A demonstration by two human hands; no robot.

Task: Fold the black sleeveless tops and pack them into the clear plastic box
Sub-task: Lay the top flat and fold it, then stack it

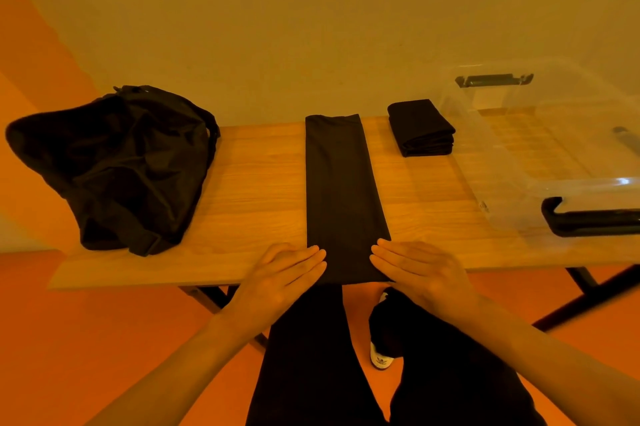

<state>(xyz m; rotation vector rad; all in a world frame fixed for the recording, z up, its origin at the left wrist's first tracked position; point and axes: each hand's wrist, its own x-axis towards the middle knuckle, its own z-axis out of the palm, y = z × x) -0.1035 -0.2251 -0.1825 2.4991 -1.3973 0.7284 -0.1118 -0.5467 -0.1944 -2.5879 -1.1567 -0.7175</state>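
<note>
long black folded fabric top strip [341, 190] at surface [252, 190] near edge | left hand [280, 273], right hand [420, 269] spread flat, flanking it to square edges

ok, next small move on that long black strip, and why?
Probably pinch the near end of the long black folded top and fold it toward the far end. It lies as a flat narrow strip on the wooden table, left hand and right hand open at its near corners; the folded black stack by the clear plastic box is far shorter.
</note>
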